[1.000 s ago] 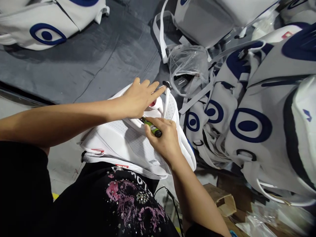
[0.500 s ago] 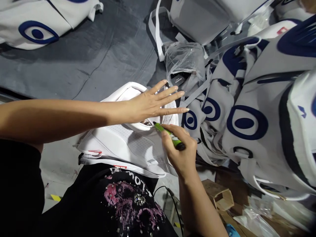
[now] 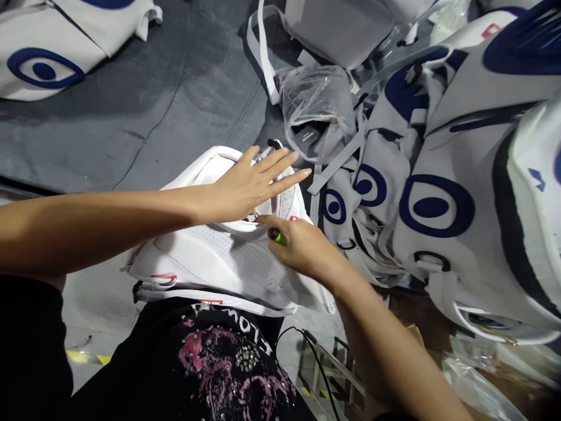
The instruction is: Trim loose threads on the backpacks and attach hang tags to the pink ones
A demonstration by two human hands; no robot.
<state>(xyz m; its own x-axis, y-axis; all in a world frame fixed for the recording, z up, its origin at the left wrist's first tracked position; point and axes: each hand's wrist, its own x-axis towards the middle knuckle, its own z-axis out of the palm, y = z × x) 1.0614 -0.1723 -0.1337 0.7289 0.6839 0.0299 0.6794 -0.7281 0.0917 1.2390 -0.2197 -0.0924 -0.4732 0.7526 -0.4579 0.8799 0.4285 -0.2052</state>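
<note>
A white bag (image 3: 205, 251) with perforated panels and small red labels lies at the table's edge, against my black shirt. My left hand (image 3: 252, 181) rests flat across its upper part, fingers stretched out and a little spread. Just right of it, my right hand (image 3: 298, 242) is closed around a green marker (image 3: 279, 236) with a dark end. That end points toward me; the tip is hidden behind my fingers. My right fingertips reach the bag's padded edge beside my left palm.
White bags (image 3: 433, 207) with blue eye shapes are piled on the right. Another such bag (image 3: 48, 64) lies at the upper left. A clear plastic bag (image 3: 319, 108) with a dark item inside sits beyond my hands on the dark grey table cover (image 3: 175, 111). Plastic wrap (image 3: 477, 380) lies lower right.
My right hand has turned and shifted left with the marker, so its tip has gone out of sight. My left hand has slid slightly left, its fingers closer together. The view has shifted a little.
</note>
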